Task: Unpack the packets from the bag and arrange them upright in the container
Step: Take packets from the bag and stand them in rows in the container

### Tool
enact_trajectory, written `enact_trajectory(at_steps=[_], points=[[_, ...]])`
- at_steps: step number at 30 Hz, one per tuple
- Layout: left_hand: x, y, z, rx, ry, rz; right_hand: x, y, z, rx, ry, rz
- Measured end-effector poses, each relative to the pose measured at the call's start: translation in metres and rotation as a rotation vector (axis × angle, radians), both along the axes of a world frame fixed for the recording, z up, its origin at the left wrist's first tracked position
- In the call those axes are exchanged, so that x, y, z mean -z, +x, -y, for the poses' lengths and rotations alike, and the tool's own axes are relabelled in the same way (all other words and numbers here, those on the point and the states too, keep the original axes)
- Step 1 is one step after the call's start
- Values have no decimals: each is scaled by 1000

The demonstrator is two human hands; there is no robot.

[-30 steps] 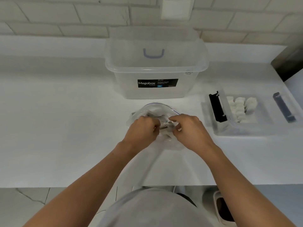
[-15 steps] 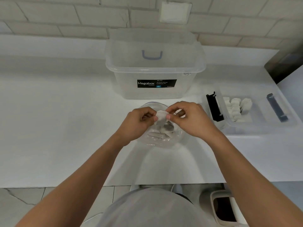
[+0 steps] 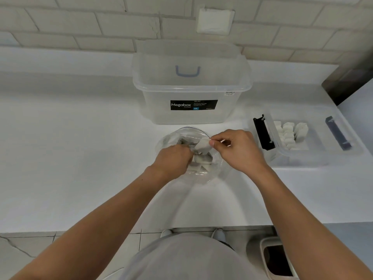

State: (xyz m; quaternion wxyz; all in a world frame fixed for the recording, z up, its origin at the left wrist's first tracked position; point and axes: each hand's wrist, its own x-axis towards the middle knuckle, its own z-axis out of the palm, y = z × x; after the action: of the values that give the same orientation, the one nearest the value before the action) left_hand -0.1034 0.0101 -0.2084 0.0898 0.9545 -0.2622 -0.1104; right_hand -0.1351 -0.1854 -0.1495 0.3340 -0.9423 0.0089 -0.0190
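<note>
bag: a clear, crumpled plastic bag (image 3: 217, 167) lies on the white worktop (image 3: 80, 150), just in front of the large box, its mouth open towards the box.
packets in bag: several small white paper packets (image 3: 202, 159) lie heaped inside it.
right hand: the right hand (image 3: 239, 151) pinches one white packet (image 3: 202, 146) by its corner between thumb and forefinger, just above the bag's mouth.
left hand: the left hand (image 3: 172, 161) reaches into the bag with fingers curled downward; the fingertips are hidden, so i cannot tell what they grip.
container: a low clear plastic container (image 3: 302, 161) with a black latch (image 3: 262, 132) and a dark blue latch (image 3: 339, 135) sits on the worktop to the right of the bag.
packets in container: white packets (image 3: 289, 134) stand upright in rows inside it.
large box: a tall clear storage box with a black "megabox" label (image 3: 228, 112) stands behind the bag, against the white brick wall (image 3: 80, 23).
</note>
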Motion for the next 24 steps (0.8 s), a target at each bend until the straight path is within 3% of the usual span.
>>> enact_trajectory(at_steps=[3,6,12,19,24], points=[[-2,3,-5,1,-35,3,-1,-1,0,35,6,34],[0,2,-7,110,50,-103,0,-3,-1,29,-22,30],[7,7,-5,119,50,-11,8,-6,-8,-1,-132,20],[1,14,-15,186,44,-229,8,-10,-12,-87,-236,54],[-3,19,-16,192,110,-235,17,-17,-22,-223,-307,16]])
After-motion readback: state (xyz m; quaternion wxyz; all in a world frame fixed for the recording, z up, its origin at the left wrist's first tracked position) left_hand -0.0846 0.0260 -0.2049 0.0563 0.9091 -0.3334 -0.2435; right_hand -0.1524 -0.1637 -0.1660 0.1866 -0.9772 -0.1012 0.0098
